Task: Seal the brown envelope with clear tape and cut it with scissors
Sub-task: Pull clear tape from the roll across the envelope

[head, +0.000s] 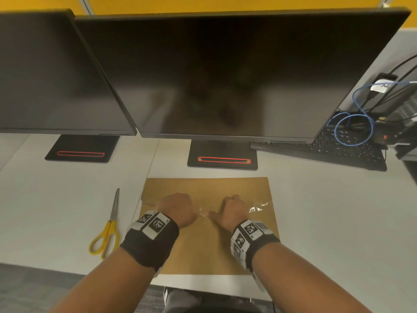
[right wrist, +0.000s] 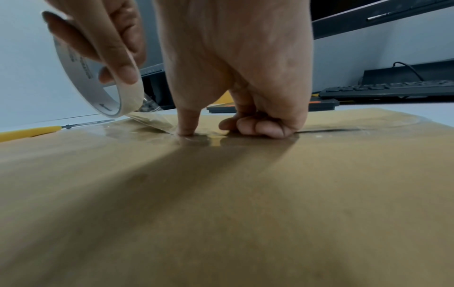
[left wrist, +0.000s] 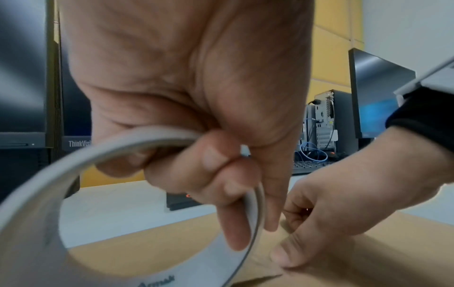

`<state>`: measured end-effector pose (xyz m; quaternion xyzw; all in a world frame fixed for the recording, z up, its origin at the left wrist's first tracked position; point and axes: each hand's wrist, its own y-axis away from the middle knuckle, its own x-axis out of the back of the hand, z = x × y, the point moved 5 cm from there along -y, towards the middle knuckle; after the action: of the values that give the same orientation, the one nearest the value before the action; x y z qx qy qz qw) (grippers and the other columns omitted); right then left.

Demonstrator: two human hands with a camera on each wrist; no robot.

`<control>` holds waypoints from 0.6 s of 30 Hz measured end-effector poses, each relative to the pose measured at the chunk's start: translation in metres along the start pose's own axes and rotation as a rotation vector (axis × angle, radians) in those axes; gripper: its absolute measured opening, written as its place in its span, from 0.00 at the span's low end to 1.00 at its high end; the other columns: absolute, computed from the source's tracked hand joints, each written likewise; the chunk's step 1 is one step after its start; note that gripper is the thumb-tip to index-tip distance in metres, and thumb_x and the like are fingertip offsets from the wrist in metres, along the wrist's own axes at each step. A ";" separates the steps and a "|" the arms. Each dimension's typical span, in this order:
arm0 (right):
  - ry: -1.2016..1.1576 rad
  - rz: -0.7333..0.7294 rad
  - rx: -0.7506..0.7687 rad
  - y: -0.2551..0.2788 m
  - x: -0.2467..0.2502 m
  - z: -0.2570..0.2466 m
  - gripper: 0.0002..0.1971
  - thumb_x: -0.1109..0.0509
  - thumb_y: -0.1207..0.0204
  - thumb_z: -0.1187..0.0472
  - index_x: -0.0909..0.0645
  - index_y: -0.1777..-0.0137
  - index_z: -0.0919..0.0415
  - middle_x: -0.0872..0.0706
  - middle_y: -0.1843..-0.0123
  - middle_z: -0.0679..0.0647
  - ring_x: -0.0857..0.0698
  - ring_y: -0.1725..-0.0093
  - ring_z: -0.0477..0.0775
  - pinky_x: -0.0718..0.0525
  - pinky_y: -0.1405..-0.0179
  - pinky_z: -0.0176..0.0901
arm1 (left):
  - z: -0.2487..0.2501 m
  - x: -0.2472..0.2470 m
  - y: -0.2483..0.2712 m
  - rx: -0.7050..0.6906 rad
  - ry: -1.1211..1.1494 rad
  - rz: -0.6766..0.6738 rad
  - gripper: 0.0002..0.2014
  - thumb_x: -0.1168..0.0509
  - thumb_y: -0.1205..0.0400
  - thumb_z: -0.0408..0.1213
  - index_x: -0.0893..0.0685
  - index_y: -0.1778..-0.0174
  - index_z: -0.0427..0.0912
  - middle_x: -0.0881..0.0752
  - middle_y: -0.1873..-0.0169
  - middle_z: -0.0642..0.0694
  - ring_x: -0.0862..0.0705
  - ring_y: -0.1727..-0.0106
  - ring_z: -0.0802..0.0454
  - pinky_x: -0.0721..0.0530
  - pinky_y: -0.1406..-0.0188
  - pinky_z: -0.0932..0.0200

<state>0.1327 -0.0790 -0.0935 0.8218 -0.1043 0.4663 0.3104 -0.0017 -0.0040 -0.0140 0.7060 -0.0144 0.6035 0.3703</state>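
The brown envelope [head: 203,249] lies flat on the white desk [head: 56,211], flap edge at the far side. A clear tape strip [head: 257,207] runs along the flap seam and glints at its right end. My left hand [head: 176,208] grips the white tape roll [left wrist: 254,213], tilted just above the envelope; in the head view the hand hides the roll. From the roll [right wrist: 81,77] a short length of tape [right wrist: 152,120] slopes down to the paper. There my right hand [head: 232,211] presses it down with the thumb [right wrist: 186,124], the other fingers [right wrist: 260,126] curled against the envelope. Yellow-handled scissors [head: 108,227] lie left of the envelope.
Two dark monitors [head: 225,75] on black stands [head: 222,154] stand right behind the envelope. A black keyboard [head: 338,147] and a blue cable [head: 354,129] sit at the back right. The desk's front edge [head: 203,283] runs just below the envelope.
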 end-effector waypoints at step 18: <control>0.144 0.043 0.002 0.004 -0.003 -0.005 0.42 0.40 0.34 0.25 0.26 0.35 0.61 0.24 0.36 0.59 0.22 0.38 0.61 0.22 0.40 0.53 | 0.000 -0.013 0.013 -0.256 -0.099 0.000 0.16 0.47 0.15 0.47 0.16 0.50 0.43 0.13 0.48 0.44 0.17 0.45 0.45 0.26 0.42 0.50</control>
<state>0.1261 -0.0795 -0.0930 0.7839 -0.0987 0.5310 0.3061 -0.0110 -0.0188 -0.0188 0.6817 -0.1095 0.5612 0.4564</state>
